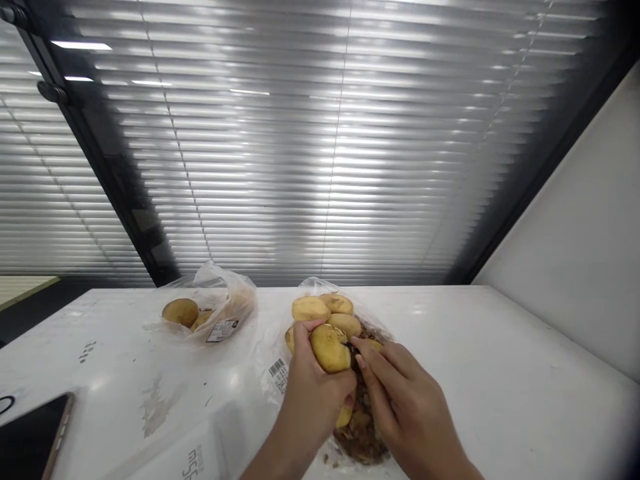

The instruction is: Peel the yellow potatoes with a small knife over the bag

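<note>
My left hand is wrapped round a potato, partly peeled, with a pale strip on its right side. A dark peeler, mostly hidden by the fingers, is pinched in my right hand and touches the potato's right edge. Behind the held potato, several peeled potatoes lie together on a clear plastic bag. Beneath and between my hands spreads a heap of brown peelings, with yellow pieces showing among them.
Farther left on the white table, a clear bag with a label holds unpeeled potatoes. A phone lies at the front left. Nearer the middle is a white printed package. Blinds stand behind the table.
</note>
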The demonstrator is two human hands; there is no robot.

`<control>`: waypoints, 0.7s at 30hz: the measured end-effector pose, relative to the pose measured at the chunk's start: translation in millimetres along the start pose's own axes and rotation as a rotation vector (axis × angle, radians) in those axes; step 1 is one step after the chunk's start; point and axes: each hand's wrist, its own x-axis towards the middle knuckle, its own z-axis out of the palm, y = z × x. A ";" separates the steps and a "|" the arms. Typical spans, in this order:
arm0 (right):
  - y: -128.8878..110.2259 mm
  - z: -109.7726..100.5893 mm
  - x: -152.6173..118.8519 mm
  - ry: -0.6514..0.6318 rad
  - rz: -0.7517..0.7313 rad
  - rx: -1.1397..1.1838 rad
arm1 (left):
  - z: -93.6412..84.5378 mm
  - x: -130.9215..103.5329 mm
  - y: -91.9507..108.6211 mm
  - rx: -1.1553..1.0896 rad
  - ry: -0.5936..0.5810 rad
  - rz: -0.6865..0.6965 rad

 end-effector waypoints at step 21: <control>-5.1 -0.5 1.9 0.004 0.029 -0.051 | 8.3 -5.0 -9.1 0.110 0.030 0.198</control>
